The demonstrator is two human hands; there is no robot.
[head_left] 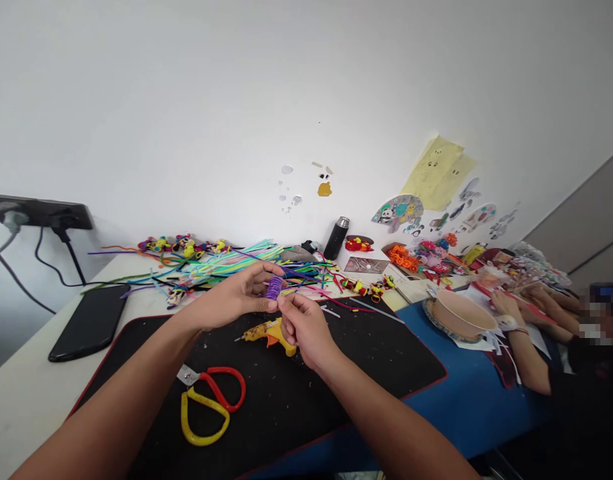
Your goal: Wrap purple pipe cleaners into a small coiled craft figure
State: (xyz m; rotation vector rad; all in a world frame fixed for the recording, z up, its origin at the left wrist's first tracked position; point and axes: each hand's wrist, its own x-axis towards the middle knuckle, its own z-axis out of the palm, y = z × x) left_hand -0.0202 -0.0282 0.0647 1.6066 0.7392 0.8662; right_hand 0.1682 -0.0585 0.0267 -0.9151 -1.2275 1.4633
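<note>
A small purple coil of wound pipe cleaner (pixel 274 288) is held up above the black mat (pixel 366 373). My left hand (pixel 246 293) grips it between thumb and fingers. At its lower end my right hand (pixel 306 327) pinches with thumb and forefinger, and what lies between those fingertips is too small to see clearly. Below the hands a yellow glue gun (pixel 263 331) rests on the mat, partly covered by my right hand. Scissors (pixel 213 403) with one red and one yellow handle lie nearer me, their blades partly hidden by my left forearm.
Loose pipe cleaners (pixel 221 265) are heaped along the wall, with small colourful figures (pixel 186 245) behind. A phone (pixel 89 323) lies left. A black flask (pixel 337 238) and white box (pixel 365 259) stand at the back. At right, a co-worker's hands work beside a bowl (pixel 463 312).
</note>
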